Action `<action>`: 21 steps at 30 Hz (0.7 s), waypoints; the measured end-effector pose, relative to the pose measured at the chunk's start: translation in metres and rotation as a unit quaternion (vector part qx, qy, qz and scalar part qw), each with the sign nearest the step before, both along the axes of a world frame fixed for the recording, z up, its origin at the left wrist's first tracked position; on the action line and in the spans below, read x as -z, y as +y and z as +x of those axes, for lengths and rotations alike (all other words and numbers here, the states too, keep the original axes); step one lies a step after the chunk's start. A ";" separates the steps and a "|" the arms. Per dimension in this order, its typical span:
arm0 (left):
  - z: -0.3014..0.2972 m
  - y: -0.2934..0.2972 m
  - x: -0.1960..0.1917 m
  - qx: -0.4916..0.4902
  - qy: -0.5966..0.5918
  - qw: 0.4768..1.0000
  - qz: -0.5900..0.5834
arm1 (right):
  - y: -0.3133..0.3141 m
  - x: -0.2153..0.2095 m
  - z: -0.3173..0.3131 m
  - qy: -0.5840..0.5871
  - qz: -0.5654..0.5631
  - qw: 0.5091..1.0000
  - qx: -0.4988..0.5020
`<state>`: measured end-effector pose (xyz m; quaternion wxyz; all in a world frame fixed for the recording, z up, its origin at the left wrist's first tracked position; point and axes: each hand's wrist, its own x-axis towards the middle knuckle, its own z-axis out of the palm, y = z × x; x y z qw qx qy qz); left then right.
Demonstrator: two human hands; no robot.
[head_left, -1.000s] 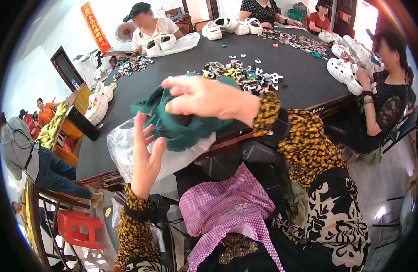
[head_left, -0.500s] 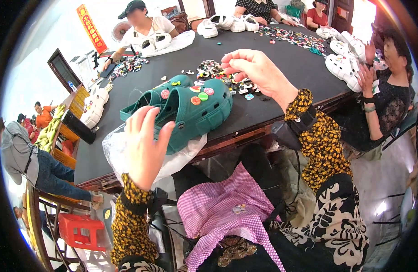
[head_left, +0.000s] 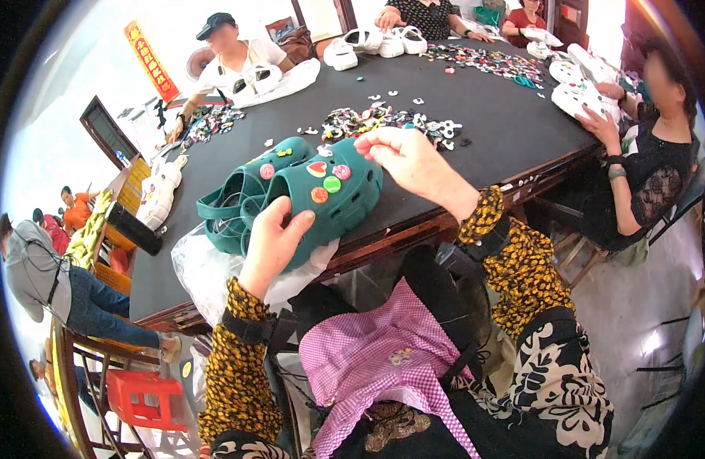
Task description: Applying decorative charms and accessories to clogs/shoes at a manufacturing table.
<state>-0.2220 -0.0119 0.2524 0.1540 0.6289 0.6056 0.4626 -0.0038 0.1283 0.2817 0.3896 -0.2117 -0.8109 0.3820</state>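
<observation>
Two dark green clogs [head_left: 333,218] stand side by side on a clear plastic bag [head_left: 195,260] at the table's near edge. Colourful charms, one a red heart [head_left: 316,168] and one a green disc [head_left: 332,184], sit on the near clog's upper. My left hand [head_left: 280,241] grips that clog at its opening, fingers tucked inside and thumb along the rim. By the toe, my right hand [head_left: 414,161] is closed in a pinch; whatever its fingertips hold is hidden. Beyond the clogs lies a pile of loose charms [head_left: 352,122].
White clogs [head_left: 586,99] stand at the right, by a co-worker's hands. More white clogs [head_left: 379,40] and a charm heap [head_left: 490,61] lie at the far side. A black cylinder [head_left: 134,228] is at the table's left edge; a red stool [head_left: 146,398] stands below.
My left hand has come down from above the clog and taken hold of its opening. My right hand has moved from over the charm pile toward the toe, its fingers closing.
</observation>
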 end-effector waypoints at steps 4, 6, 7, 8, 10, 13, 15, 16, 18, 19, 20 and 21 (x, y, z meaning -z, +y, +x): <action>0.008 -0.005 0.005 0.019 0.009 1.000 -0.006 | -0.009 0.021 -0.008 0.004 0.041 0.998 0.048; 0.013 -0.007 0.002 0.025 -0.016 1.000 0.006 | -0.011 0.033 -0.013 0.035 0.116 0.991 0.056; 0.012 -0.007 0.004 0.023 -0.016 1.000 0.005 | -0.012 0.038 -0.015 0.065 0.192 0.977 0.062; 0.011 -0.007 0.008 0.018 -0.017 1.000 0.006 | -0.015 0.045 -0.015 0.077 0.214 0.972 0.059; 0.012 -0.009 0.006 0.006 -0.006 1.000 -0.011 | -0.018 0.047 -0.014 0.080 0.240 0.965 0.073; 0.008 0.000 -0.002 0.017 0.017 1.000 -0.007 | -0.019 0.050 -0.013 0.064 0.248 0.964 0.075; 0.009 -0.001 -0.013 0.015 -0.042 0.998 -0.052 | -0.019 0.049 -0.015 0.044 0.260 0.962 0.066; 0.005 0.003 -0.015 0.024 -0.022 0.997 -0.069 | -0.017 0.051 -0.014 0.048 0.269 0.959 0.072; -0.004 0.008 -0.007 0.052 -0.057 0.994 -0.074 | -0.021 0.056 -0.018 0.036 0.298 0.950 0.087; -0.004 0.012 -0.008 0.042 -0.063 0.994 -0.076 | -0.018 0.056 -0.016 0.027 0.321 0.941 0.104; -0.004 0.014 -0.009 0.054 -0.088 0.990 -0.094 | -0.018 0.056 -0.014 -0.003 0.326 0.940 0.106; -0.005 0.014 -0.008 0.069 -0.109 0.985 -0.111 | -0.023 0.056 -0.015 -0.003 0.324 0.941 0.100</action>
